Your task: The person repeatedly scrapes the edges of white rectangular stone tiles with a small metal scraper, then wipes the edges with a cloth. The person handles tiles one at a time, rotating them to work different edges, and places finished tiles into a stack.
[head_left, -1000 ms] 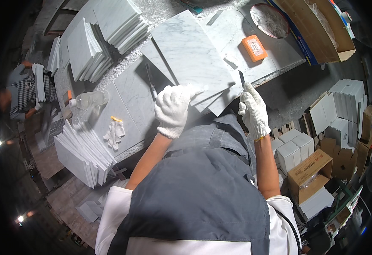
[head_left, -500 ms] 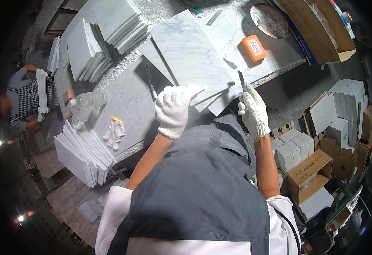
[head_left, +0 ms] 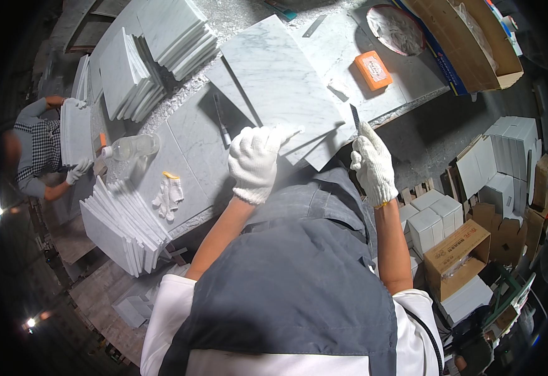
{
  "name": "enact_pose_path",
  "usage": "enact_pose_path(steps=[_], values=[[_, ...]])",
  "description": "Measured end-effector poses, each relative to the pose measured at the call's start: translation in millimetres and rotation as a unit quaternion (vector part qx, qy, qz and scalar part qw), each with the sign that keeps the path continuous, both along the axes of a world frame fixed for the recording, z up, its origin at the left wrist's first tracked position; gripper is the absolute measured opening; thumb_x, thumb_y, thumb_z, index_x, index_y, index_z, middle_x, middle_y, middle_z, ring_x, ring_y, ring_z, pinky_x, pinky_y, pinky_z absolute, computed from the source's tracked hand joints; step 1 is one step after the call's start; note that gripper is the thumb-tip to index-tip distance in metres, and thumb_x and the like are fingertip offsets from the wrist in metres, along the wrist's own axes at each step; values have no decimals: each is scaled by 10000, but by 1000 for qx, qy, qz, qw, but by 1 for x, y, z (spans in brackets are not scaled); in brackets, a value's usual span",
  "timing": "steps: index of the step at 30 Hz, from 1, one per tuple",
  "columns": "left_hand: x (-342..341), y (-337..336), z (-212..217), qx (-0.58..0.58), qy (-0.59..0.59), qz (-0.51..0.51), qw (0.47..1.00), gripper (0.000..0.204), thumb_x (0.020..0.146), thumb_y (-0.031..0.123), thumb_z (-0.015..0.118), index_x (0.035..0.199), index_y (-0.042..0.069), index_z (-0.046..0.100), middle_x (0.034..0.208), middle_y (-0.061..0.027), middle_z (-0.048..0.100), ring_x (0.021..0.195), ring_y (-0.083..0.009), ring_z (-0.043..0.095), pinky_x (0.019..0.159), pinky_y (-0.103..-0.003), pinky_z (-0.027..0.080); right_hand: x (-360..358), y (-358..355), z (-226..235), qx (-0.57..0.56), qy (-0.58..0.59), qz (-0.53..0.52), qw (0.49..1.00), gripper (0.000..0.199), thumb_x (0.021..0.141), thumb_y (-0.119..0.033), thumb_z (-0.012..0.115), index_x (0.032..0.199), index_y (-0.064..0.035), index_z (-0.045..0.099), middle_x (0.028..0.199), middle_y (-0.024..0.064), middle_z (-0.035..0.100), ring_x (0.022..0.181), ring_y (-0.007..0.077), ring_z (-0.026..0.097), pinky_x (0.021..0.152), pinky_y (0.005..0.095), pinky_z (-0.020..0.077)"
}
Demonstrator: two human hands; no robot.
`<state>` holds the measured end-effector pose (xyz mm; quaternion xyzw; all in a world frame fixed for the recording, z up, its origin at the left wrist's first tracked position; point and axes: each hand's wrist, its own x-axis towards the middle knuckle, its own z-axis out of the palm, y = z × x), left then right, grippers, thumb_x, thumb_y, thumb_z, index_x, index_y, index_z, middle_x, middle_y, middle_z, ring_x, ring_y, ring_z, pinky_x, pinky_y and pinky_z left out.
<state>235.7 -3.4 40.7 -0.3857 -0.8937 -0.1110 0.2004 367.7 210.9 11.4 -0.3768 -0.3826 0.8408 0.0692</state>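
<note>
open room on bench (head_left: 192,153) left of left hand (head_left: 253,164), out to bottle (head_left: 135,148) and loose glove (head_left: 170,198); slim tool (head_left: 222,119) lies in it on the far side. far left blocked by tile stacks (head_left: 123,81). lane between marble slab (head_left: 280,72) and orange block (head_left: 373,70), white scrap (head_left: 338,89) in it. far right: round tub (head_left: 396,31), then carton (head_left: 459,47) walls it off.

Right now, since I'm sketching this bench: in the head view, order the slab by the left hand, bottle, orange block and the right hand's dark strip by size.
1. Slab
2. Bottle and orange block: too alike to rank
3. Dark strip
</note>
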Motion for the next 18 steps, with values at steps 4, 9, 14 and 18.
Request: enact_pose_path(steps=[4,9,14,18], values=[[2,0,-4,7,7,17,1000,167,792,206,735,955,238,728,878,46,625,822,-181,589,753,-344,513,0,0,-1,-4,7,0,1000,502,1006,-106,587,1474,31,467,912,21,627,688,75,561,585,209,469],[7,-8,-11,-28,-10,20,999,430,727,131,786,1148,177,710,1047,-6,654,1053,-240,600,918,-401,466,1,0,-1,3,0,3,1000,494,1008,-104,581,1472,25,474,924,26,636,693,76,568,592,212,477],[8,-12,-16,-37,-23,19,999,472,733,144,787,1194,196,702,1101,-7,648,1112,-248,584,971,-408,447,0,-1,-2,0,4,2,1000,496,1012,-108,585,1476,17,463,931,30,630,675,76,570,565,207,487],[8,-13,-17,-35,-38,28,998,451,743,152,781,1183,200,697,1114,-13,654,1112,-254,589,986,-412,448,-1,-1,-1,-4,-8,-2,1000,511,1021,-111,589,1490,12,425,913,25,594,634,76,560,497,196,492]])
